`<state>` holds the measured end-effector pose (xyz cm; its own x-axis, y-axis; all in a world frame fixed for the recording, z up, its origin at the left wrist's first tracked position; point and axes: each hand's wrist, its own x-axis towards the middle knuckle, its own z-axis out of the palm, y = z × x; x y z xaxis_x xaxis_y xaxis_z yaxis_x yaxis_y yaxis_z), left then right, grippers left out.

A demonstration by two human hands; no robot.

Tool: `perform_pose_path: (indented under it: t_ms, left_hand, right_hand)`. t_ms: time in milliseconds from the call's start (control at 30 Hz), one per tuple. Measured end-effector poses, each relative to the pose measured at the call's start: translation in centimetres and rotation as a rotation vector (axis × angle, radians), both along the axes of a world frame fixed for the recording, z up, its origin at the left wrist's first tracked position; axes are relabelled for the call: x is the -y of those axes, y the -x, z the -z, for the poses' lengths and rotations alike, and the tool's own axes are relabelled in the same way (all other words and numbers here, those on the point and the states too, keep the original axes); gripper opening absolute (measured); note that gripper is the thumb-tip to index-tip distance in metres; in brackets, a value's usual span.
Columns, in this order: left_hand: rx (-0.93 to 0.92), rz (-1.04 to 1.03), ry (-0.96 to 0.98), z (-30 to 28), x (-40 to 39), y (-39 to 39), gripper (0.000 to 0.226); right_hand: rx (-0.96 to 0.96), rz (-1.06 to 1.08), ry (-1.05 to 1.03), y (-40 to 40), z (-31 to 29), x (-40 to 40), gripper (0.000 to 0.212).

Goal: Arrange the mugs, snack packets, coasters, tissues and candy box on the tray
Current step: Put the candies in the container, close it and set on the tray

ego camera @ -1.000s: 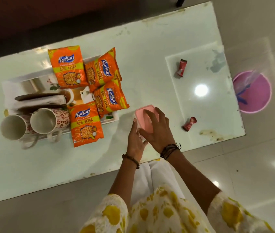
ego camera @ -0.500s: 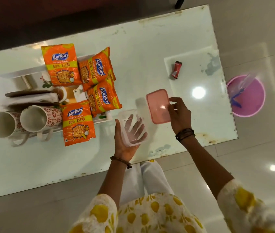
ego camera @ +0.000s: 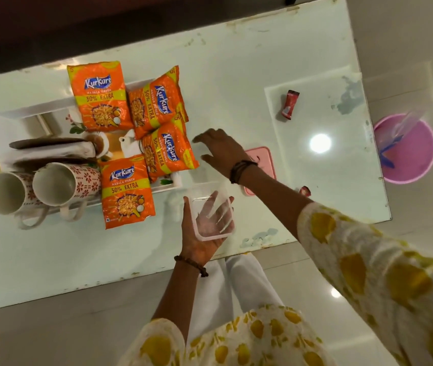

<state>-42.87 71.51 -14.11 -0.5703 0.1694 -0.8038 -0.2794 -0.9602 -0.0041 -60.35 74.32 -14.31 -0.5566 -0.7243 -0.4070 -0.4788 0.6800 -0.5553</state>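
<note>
Standing at the pale glass tabletop (ego camera: 236, 75) over glossy floor tiles, we cradled the clear candy box (ego camera: 211, 213) in our upturned left hand (ego camera: 201, 233). Our right hand (ego camera: 220, 151) reached out, spread and empty, past the pink lid (ego camera: 263, 159). Beyond lay the tray (ego camera: 25, 112), its snack packets (ego camera: 128, 191) reading "Kurkure Masala Munch 50% Extra."

Table: long pale-green glass-topped table (ego camera: 236, 62), glossy, edges chipped and stained.
Floor: light polished tiles (ego camera: 276, 281) reflecting ceiling lights.
Right: round pink plastic tub (ego camera: 411, 159) on the floor.
Far: dark.
</note>
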Motion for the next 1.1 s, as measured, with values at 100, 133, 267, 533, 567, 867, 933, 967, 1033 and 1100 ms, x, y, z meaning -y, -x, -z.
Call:
perform_pose_path:
  t_ms: [100,133,267,533,567,867,933,967,1033,1100]
  left_hand:
    - [0.008,0.046,0.011,0.6,0.2,0.0,0.067]
    - [0.009,0.063,0.000,0.6,0.1,0.0,0.068]
    - [0.009,0.100,0.015,1.1,0.3,-0.2,0.069]
    - [-0.109,0.032,0.051,1.4,0.0,-0.7,0.073]
    - [-0.125,0.019,0.043,1.4,0.0,-0.7,0.078]
    - [-0.222,-0.059,-0.024,3.3,0.7,-1.3,0.074]
    - [-0.237,-0.086,-0.042,3.7,1.2,-1.4,0.071]
    - [-0.246,-0.104,-0.059,3.9,1.4,-1.5,0.069]
    - [-0.273,-0.137,-0.094,3.9,2.0,-1.4,0.068]
    - [-0.283,-0.130,-0.068,3.9,2.6,-1.2,0.074]
  right_hand:
    - [-0.052,-0.077,0.004,1.0,1.9,3.3,0.049]
    - [-0.116,-0.074,-0.002,1.3,2.2,3.7,0.050]
    - [-0.256,-0.001,0.033,1.0,4.0,4.7,0.047]
    - [-0.159,0.127,0.074,0.5,4.2,4.3,0.039]
    - [-0.154,0.128,0.074,0.3,4.2,4.3,0.042]
    - [-0.293,0.169,0.097,-0.6,6.2,5.2,0.047]
    - [-0.309,0.232,0.124,-0.6,6.3,5.4,0.041]
    - [-0.304,0.269,0.133,-0.6,6.3,5.6,0.038]
    - [-0.301,0.335,0.134,-0.6,6.3,6.0,0.033]
    - [-0.301,0.366,0.117,-0.6,6.3,6.4,0.031]
